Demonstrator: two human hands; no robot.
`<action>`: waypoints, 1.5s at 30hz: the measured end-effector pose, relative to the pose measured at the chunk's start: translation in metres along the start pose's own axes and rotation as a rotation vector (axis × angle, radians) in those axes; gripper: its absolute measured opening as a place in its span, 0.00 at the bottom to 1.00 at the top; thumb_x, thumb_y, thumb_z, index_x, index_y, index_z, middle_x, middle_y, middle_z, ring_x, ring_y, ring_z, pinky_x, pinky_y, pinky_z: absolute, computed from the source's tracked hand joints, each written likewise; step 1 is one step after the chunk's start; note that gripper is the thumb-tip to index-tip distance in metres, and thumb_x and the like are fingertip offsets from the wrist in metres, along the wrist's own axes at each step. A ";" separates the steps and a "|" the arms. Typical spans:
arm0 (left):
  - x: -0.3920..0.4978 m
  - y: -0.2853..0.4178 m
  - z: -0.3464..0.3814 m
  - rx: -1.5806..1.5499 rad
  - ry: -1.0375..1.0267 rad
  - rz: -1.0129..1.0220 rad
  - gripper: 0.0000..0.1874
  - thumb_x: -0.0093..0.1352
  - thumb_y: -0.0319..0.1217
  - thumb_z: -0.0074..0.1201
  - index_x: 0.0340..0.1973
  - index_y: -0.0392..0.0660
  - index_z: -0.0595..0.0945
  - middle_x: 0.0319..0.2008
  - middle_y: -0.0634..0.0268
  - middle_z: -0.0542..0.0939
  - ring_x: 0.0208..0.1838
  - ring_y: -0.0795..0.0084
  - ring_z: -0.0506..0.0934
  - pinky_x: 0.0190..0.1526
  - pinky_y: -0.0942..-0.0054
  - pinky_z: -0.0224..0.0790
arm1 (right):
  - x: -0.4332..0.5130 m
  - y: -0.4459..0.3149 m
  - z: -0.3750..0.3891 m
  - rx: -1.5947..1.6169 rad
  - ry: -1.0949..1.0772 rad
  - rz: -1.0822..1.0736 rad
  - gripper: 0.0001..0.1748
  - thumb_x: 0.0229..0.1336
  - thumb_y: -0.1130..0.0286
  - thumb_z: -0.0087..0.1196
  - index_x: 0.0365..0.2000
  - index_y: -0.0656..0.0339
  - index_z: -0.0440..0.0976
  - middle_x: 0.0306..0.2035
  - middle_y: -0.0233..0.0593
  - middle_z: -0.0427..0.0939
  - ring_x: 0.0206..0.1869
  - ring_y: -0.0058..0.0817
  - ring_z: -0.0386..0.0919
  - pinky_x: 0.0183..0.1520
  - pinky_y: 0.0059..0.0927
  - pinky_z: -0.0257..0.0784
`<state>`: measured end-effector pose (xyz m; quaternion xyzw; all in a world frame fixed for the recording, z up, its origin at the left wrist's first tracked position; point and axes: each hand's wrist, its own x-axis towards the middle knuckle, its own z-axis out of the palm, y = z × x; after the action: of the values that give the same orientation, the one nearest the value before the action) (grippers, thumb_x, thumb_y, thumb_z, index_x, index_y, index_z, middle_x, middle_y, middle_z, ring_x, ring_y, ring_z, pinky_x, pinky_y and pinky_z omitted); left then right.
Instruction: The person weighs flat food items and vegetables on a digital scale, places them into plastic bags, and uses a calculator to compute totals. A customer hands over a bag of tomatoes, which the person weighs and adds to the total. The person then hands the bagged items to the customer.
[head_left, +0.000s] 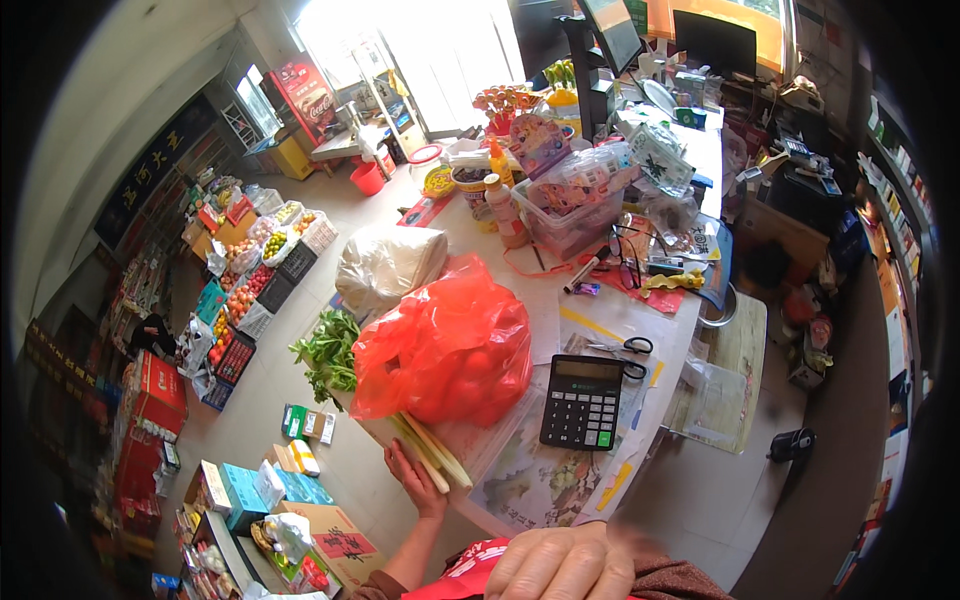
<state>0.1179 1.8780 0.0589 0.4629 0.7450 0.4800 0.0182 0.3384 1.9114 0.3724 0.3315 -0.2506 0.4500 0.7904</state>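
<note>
My left hand (417, 480) lies against the pale celery stalks (431, 450) at the counter's near left edge. The stalks cover part of it, so I cannot tell whether it grips them. Green celery leaves (330, 352) stick out on the far side of a red plastic bag (450, 345), which lies over the stalks' middle and bulges with round things. Close to the camera, at the bottom, my right hand (562, 562) shows its back with the fingers side by side and bent. Its palm side is hidden. A black calculator (582, 403) lies right of the bag.
Beyond the red bag sits a whitish plastic bag (390, 262). Scissors (630, 356), a marker (586, 270), eyeglasses (626, 255) and a clear bin of packets (574, 217) occupy the counter (544, 300). Fruit crates (259, 292) and cardboard boxes (337, 536) stand on the floor leftward.
</note>
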 end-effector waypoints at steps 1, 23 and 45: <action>0.000 -0.001 0.000 -0.006 -0.001 0.011 0.36 0.80 0.49 0.35 0.74 0.35 0.59 0.75 0.41 0.54 0.79 0.45 0.50 0.77 0.54 0.37 | 0.001 0.009 -0.003 0.060 -0.054 -0.266 0.13 0.67 0.62 0.61 0.43 0.60 0.83 0.40 0.47 0.85 0.39 0.42 0.84 0.40 0.40 0.81; 0.000 -0.008 0.000 -0.007 -0.009 0.056 0.38 0.80 0.53 0.34 0.74 0.35 0.59 0.75 0.39 0.54 0.79 0.42 0.49 0.77 0.52 0.38 | -0.027 -0.043 -0.014 -0.304 -0.128 0.025 0.15 0.70 0.62 0.57 0.53 0.53 0.80 0.46 0.46 0.83 0.42 0.42 0.84 0.44 0.41 0.83; -0.001 -0.010 0.000 -0.020 -0.010 0.029 0.39 0.80 0.54 0.33 0.75 0.36 0.58 0.75 0.39 0.52 0.79 0.42 0.48 0.77 0.51 0.37 | -0.026 -0.041 -0.013 -0.198 -0.122 0.057 0.15 0.68 0.65 0.59 0.52 0.58 0.80 0.47 0.54 0.82 0.42 0.48 0.84 0.39 0.43 0.85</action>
<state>0.1115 1.8763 0.0508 0.4757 0.7334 0.4852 0.0194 0.3636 1.8919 0.3338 0.2712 -0.3509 0.4244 0.7894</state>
